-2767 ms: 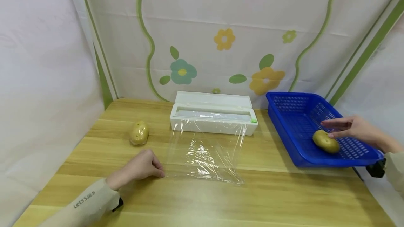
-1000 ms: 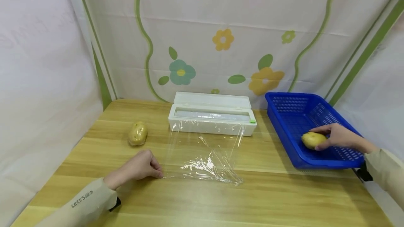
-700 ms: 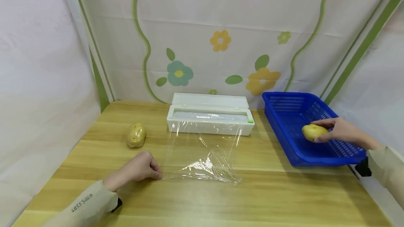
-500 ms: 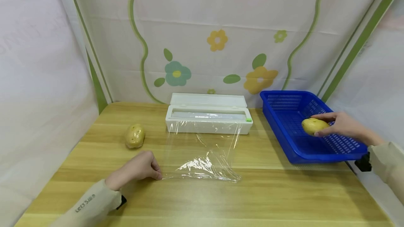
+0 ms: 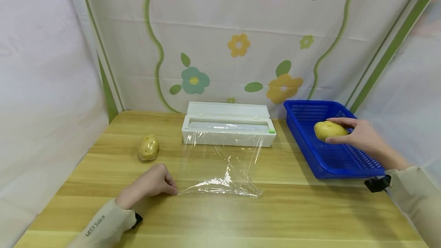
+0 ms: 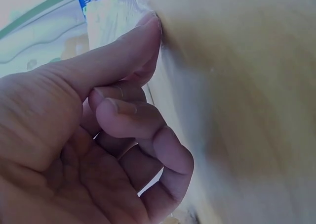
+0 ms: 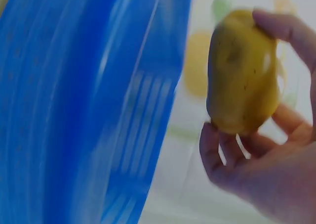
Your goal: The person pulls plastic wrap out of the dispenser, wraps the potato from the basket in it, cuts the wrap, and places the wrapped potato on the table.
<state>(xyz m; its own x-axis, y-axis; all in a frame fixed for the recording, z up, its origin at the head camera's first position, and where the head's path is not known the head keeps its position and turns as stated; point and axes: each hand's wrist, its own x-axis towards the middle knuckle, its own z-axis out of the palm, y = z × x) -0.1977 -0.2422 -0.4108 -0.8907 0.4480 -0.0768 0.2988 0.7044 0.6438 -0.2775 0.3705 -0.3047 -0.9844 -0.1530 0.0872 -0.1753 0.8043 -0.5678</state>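
Note:
My left hand (image 5: 153, 183) pinches the near left corner of a sheet of clear cling film (image 5: 220, 163) between thumb and forefinger, low at the wooden table. The film stretches out of a white dispenser box (image 5: 227, 137) whose lid stands raised. My right hand (image 5: 361, 137) grips a potato (image 5: 329, 130) over the blue plastic basket (image 5: 334, 174). In the right wrist view the potato (image 7: 243, 75) is held between the thumb and the fingertips, with the basket wall beside it.
A second potato (image 5: 148, 147), wrapped in film, lies on the table (image 5: 220, 225) left of the box. A small green tab (image 5: 271, 131) sits at the box's right end. Behind the table hangs a flower-printed cloth (image 5: 213, 18).
My right hand took hold of the potato inside the basket, lifted it and carried it leftward. The left hand keeps pinching the film corner in about the same place.

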